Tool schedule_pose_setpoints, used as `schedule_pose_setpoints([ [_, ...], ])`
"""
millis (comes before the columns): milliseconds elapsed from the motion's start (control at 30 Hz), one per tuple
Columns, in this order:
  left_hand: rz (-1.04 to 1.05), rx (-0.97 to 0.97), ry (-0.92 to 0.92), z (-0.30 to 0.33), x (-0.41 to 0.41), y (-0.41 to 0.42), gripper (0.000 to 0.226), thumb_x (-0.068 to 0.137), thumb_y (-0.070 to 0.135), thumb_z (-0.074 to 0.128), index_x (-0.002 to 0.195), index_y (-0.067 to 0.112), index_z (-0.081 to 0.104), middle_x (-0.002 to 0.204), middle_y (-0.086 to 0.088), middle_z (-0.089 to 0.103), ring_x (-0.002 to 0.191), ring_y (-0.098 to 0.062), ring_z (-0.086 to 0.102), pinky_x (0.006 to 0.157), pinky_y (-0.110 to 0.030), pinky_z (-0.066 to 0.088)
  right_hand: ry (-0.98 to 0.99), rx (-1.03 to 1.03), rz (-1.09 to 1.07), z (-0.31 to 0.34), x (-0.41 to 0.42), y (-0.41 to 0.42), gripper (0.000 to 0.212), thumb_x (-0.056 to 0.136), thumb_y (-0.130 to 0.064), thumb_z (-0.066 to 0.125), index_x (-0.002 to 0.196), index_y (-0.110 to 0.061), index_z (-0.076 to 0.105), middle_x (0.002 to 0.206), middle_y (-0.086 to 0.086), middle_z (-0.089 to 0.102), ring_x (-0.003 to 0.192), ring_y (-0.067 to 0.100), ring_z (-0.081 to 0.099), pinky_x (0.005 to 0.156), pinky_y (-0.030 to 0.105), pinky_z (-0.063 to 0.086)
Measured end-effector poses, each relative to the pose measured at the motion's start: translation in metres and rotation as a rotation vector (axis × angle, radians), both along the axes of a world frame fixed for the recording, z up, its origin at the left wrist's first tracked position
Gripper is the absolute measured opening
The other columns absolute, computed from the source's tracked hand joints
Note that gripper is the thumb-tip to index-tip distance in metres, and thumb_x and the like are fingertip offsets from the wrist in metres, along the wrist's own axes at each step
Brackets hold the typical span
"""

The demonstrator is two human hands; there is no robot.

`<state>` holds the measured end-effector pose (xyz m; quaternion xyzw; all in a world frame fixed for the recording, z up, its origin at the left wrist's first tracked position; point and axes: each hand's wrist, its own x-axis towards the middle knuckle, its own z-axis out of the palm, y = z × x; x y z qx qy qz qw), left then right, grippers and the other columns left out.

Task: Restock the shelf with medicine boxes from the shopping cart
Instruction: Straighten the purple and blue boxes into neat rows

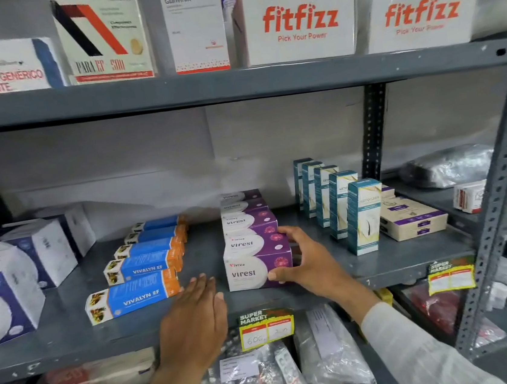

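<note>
A row of white and purple Virest boxes runs front to back on the middle of the grey shelf (72, 332). The front Virest box (248, 273) stands at the shelf's front edge. My right hand (304, 258) grips its right end, thumb on the front face and fingers over the top. My left hand (194, 321) hovers flat and open just left of that box, fingers apart, holding nothing. Blue and orange Vivalyn EF boxes (133, 297) lie in a row to the left. The shopping cart is out of view.
Teal Ketocare boxes (362, 217) stand upright right of the Virest row, a beige box (413, 218) behind them. White and blue boxes (1, 290) fill the left end. Fitfizz cartons (299, 22) sit on the upper shelf. Bagged blister packs (260, 377) lie below.
</note>
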<state>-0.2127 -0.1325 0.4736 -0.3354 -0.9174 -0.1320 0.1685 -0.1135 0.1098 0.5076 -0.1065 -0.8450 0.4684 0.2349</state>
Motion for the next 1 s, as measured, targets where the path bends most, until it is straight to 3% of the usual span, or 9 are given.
schedule_pose_setpoints([
  [67,0.006,-0.002,0.007,-0.001,0.0,0.0,0.068,0.102,0.043,0.018,0.141,0.009,0.062,0.149,-0.009,0.06,0.14,-0.021,0.056,0.12,-0.036,0.037,-0.009,-0.047,0.04,0.001,-0.004,0.009,0.095,0.055,-0.047,0.096,0.138,-0.047,0.049,0.125,-0.018,0.065,0.106,0.001,0.07,0.095,0.035,0.061],
  [200,0.016,-0.007,0.016,-0.001,0.0,0.001,0.066,0.102,0.042,0.018,0.144,0.011,0.059,0.151,-0.007,0.057,0.142,-0.019,0.053,0.122,-0.034,0.034,0.007,-0.138,0.152,0.006,-0.008,0.021,0.082,0.066,-0.022,0.096,0.132,-0.05,0.055,0.135,-0.002,0.066,0.106,0.016,0.074,0.086,0.038,0.064],
  [267,0.02,-0.01,0.019,-0.002,-0.001,0.001,0.069,0.101,0.044,0.014,0.146,0.013,0.056,0.155,-0.006,0.054,0.145,-0.018,0.049,0.124,-0.034,0.033,0.009,-0.137,0.144,0.005,-0.01,0.023,0.082,0.07,-0.017,0.094,0.134,-0.05,0.054,0.134,-0.004,0.066,0.108,0.017,0.074,0.09,0.041,0.063],
  [400,0.025,-0.008,0.024,-0.004,-0.003,0.003,0.072,0.101,0.045,0.01,0.148,0.013,0.054,0.156,-0.005,0.053,0.147,-0.018,0.047,0.124,-0.035,0.033,-0.004,-0.11,0.084,-0.003,-0.012,0.018,0.093,0.076,-0.021,0.091,0.153,-0.038,0.043,0.135,-0.009,0.064,0.111,0.01,0.071,0.095,0.032,0.06],
  [500,0.025,-0.014,0.018,-0.005,-0.004,0.003,0.066,0.102,0.043,0.017,0.149,0.014,0.053,0.157,-0.005,0.051,0.148,-0.018,0.046,0.125,-0.035,0.031,-0.004,-0.073,0.049,-0.003,-0.012,0.013,0.096,0.077,-0.025,0.089,0.156,-0.038,0.037,0.133,-0.013,0.062,0.108,0.004,0.071,0.088,0.021,0.06],
  [667,0.038,-0.024,0.025,-0.007,-0.004,0.003,0.068,0.103,0.045,0.013,0.15,0.015,0.051,0.158,-0.004,0.05,0.148,-0.017,0.045,0.125,-0.034,0.03,-0.026,-0.053,0.035,0.001,-0.011,0.011,0.098,0.079,-0.025,0.088,0.159,-0.036,0.033,0.131,-0.016,0.06,0.109,0.0,0.067,0.089,0.017,0.058],
  [733,0.034,-0.019,0.024,-0.008,-0.004,0.004,0.071,0.102,0.046,0.01,0.149,0.015,0.053,0.157,-0.005,0.051,0.147,-0.018,0.046,0.125,-0.035,0.031,-0.034,-0.043,0.025,0.003,-0.012,0.009,0.098,0.08,-0.024,0.087,0.16,-0.034,0.03,0.125,-0.022,0.058,0.111,0.001,0.066,0.095,0.021,0.058],
  [833,0.033,-0.011,0.023,-0.009,-0.004,0.004,0.076,0.1,0.048,0.006,0.149,0.015,0.053,0.157,-0.005,0.051,0.148,-0.019,0.046,0.125,-0.036,0.033,-0.038,-0.029,0.012,0.004,-0.013,0.007,0.102,0.082,-0.026,0.085,0.163,-0.031,0.024,0.128,-0.014,0.058,0.12,0.011,0.063,0.107,0.036,0.054],
  [1000,0.036,0.009,0.026,-0.01,-0.005,0.004,0.073,0.101,0.047,0.009,0.147,0.013,0.055,0.155,-0.005,0.053,0.146,-0.019,0.048,0.123,-0.036,0.035,-0.046,0.016,0.019,0.005,-0.01,0.007,0.102,0.083,-0.032,0.083,0.164,-0.03,0.021,0.129,-0.012,0.056,0.122,0.013,0.061,0.11,0.04,0.052],
])
